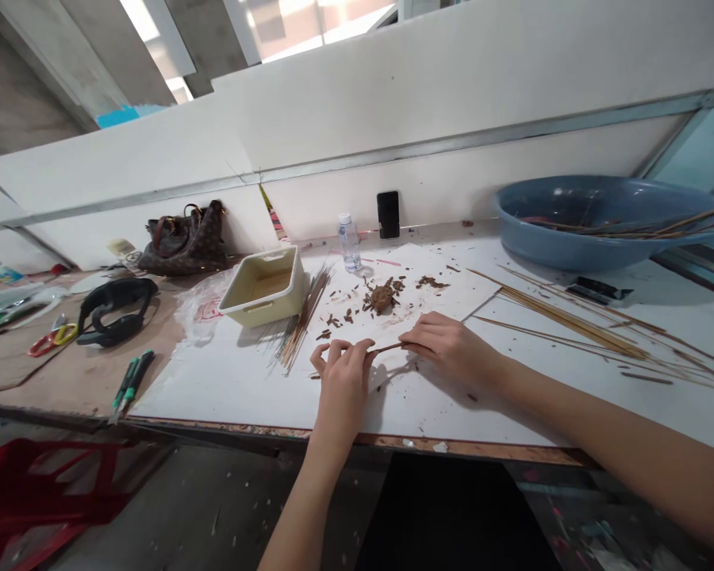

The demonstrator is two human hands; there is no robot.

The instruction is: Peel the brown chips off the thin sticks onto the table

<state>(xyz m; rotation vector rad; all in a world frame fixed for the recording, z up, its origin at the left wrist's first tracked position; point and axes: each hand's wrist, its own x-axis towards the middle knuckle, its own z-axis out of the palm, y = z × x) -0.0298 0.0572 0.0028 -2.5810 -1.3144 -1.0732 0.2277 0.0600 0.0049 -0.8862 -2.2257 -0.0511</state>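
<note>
My left hand (343, 373) and my right hand (446, 345) rest on the white work surface (226, 381), both pinched on the ends of one thin brown stick (386, 347) held between them. Just beyond the hands lies a small brown lump (381, 297) with dark crumbs scattered around it. A bundle of thin sticks (302, 317) lies to the left of my left hand. More long bamboo sticks (571, 321) lie spread to the right of my right hand.
A cream plastic tray (265, 287), a small water bottle (349, 242) and a dark phone (388, 214) stand at the back. A blue basin (595, 222) with sticks sits at right. A handbag (184, 238), black headset (116, 309), scissors (51, 339) and pens (131, 381) lie left.
</note>
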